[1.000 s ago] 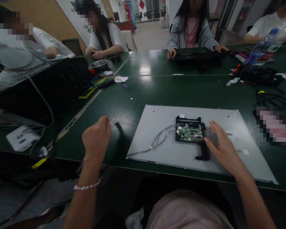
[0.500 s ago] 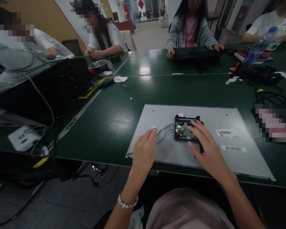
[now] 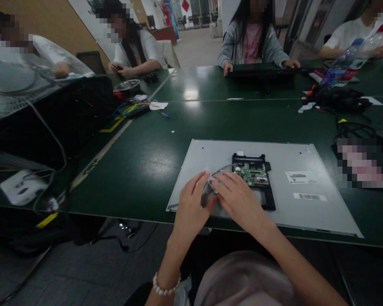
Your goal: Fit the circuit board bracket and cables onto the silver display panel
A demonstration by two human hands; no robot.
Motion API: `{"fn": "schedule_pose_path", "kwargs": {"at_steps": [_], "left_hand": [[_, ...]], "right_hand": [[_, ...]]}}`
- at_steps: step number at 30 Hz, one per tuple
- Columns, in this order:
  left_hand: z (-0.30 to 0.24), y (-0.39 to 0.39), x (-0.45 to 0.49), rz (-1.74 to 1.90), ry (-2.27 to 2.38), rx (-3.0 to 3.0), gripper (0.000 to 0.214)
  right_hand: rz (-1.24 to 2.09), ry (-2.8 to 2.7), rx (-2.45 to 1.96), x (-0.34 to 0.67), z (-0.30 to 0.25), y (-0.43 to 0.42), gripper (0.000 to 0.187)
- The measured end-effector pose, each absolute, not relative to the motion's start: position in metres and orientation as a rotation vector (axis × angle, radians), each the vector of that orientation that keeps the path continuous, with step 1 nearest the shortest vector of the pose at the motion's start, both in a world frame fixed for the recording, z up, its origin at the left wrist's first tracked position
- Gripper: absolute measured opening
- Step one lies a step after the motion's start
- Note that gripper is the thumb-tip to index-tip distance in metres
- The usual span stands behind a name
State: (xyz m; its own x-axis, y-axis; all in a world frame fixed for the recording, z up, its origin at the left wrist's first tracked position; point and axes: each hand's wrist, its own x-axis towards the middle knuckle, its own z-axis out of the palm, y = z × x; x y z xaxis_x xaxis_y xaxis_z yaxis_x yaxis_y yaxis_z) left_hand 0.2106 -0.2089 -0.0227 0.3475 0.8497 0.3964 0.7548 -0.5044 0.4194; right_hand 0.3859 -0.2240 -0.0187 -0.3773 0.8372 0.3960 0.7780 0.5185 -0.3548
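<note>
Two bare hands, the left hand [image 3: 191,204] and the right hand [image 3: 239,197], meet low in the center of the frame, over gray cables [image 3: 225,167] on a flat silver panel [image 3: 284,157]. The panel lies at lower center-right on a green table [image 3: 140,170]; a green circuit board [image 3: 247,175] sits within a black frame [image 3: 270,199] near its middle, just right of the fingertips.

A second ago we saw the left hand well off the panel, toward the left of the frame, and the right hand beside the black frame. Half a second ago the left had reached the cables while the right hovered over the circuit board. Now the right has shifted left to join it, leaving the board in plain sight.

We see the left hand's fingers curled in toward the thumb and the right's bent and slightly parted. A small pale scrap [image 3: 213,186] shows between them, but we cannot tell whether either hand grips it or a cable. Two labels, a printed label [image 3: 301,177] and a barcode label [image 3: 310,196], lie on the panel's right side, both uncovered, whereas the right hand partly hid them a second ago.
</note>
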Motion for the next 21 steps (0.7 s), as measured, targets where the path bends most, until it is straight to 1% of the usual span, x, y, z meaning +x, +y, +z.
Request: {"fn": "schedule_pose_path", "kwargs": {"at_steps": [3, 6, 9, 12, 14, 17, 21], "left_hand": [[-0.030, -0.208, 0.197, 0.832, 1.489, 2.377, 0.051], [-0.037, -0.208, 0.188, 0.852, 1.529, 2.353, 0.041], [-0.041, -0.208, 0.187, 0.871, 1.572, 2.386, 0.030], [-0.043, -0.207, 0.188, 0.895, 1.607, 2.435, 0.025], [-0.043, -0.207, 0.190, 0.924, 1.601, 2.462, 0.025], [-0.042, -0.205, 0.190, 0.948, 1.523, 2.513, 0.033], [-0.037, -0.204, 0.192, 0.849, 1.381, 2.626, 0.042]], "right_hand": [[0.125, -2.265, -1.321, 0.381, -0.022, -0.219, 0.030], [0.111, -2.280, -1.313, 0.378, -0.025, -0.216, 0.022], [0.092, -2.256, -1.309, 0.377, -0.028, -0.215, 0.022], [0.076, -2.226, -1.286, 0.377, -0.031, -0.216, 0.022], [0.077, -2.217, -1.276, 0.378, -0.033, -0.217, 0.022], [0.096, -2.228, -1.285, 0.380, -0.035, -0.218, 0.024], [0.107, -2.229, -1.279, 0.379, -0.036, -0.219, 0.025]]}}
